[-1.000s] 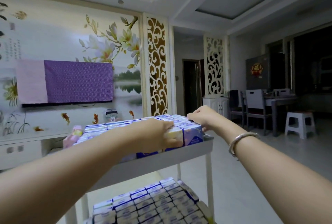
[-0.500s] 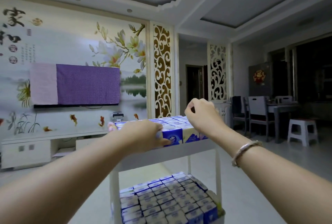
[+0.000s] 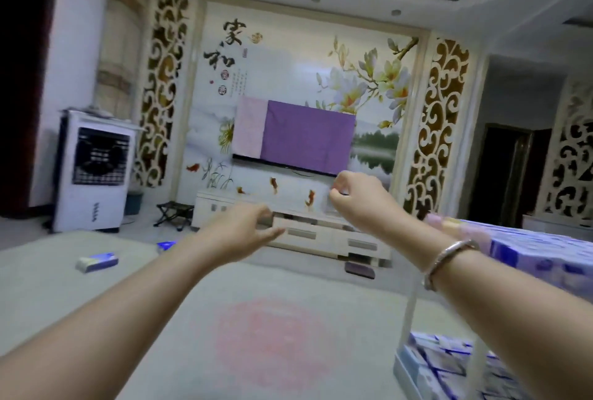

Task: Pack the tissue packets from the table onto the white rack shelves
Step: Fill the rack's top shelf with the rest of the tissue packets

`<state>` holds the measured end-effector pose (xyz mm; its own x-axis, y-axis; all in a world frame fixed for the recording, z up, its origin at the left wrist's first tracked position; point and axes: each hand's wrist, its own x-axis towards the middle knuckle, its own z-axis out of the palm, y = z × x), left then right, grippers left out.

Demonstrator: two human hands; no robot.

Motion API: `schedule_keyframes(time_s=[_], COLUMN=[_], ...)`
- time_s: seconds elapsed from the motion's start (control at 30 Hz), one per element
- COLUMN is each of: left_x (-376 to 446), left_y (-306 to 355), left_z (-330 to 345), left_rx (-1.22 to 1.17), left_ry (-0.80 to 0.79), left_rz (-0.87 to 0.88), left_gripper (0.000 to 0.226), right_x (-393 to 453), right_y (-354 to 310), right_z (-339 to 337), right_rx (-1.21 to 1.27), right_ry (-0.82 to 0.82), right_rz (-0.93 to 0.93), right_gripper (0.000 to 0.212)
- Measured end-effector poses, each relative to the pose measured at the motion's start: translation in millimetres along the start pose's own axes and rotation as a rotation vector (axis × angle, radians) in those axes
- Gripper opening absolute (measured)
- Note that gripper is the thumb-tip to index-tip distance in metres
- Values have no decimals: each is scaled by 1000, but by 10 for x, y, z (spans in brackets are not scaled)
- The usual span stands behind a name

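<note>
A flowered wall mural (image 3: 321,79) is seen behind a purple-draped television (image 3: 298,136); a white cabinet (image 3: 321,233) is set below, an air cooler (image 3: 93,172) at left.

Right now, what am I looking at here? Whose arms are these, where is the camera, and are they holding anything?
There is no machine here: a person wears a wide-angle camera on the head, so you see their own two arms reaching forward. The left hand has loosely spread fingers and holds nothing. The right hand, with a bracelet on its wrist, is curled; the blur hides whether it pinches something. At the right edge stands the white rack, its shelves filled with blue and white tissue packets. One loose packet lies on the pale surface at the left. Behind are a covered television and an air cooler.
</note>
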<state>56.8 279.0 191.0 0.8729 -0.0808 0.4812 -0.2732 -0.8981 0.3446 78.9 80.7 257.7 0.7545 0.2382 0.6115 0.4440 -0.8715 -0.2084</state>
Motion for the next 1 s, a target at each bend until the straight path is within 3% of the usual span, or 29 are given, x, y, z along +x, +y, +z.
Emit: schedule_keyframes(time_s=[0.2, 0.27, 0.47, 0.67, 0.9, 1.0], left_x=[-311, -306, -116, 268, 317, 316], left_y=[-1783, -2164, -3076, -3786, -4081, -4073], left_z=[571, 792, 1315, 1328, 1381, 1370], left_rx=[-45, -88, -118, 228, 372, 383], left_ry=[-31, -18, 132, 241, 34, 60], left_rz=[-417, -490, -603, -655, -811, -789], left_gripper=[51, 49, 41, 59, 65, 58], right_x=[254, 325, 600, 955, 1659, 2007], right_y=[-563, -605, -629, -770, -1243, -1426], right_z=[1900, 2458, 3668, 4555, 5500, 5731], right_rx=[31, 44, 129, 297, 276, 243], right_ry=[-304, -375, -481, -509, -443, -422], right_rz=[-19, -18, -2, -127, -169, -129], right_gripper=[14, 12, 32, 41, 56, 61])
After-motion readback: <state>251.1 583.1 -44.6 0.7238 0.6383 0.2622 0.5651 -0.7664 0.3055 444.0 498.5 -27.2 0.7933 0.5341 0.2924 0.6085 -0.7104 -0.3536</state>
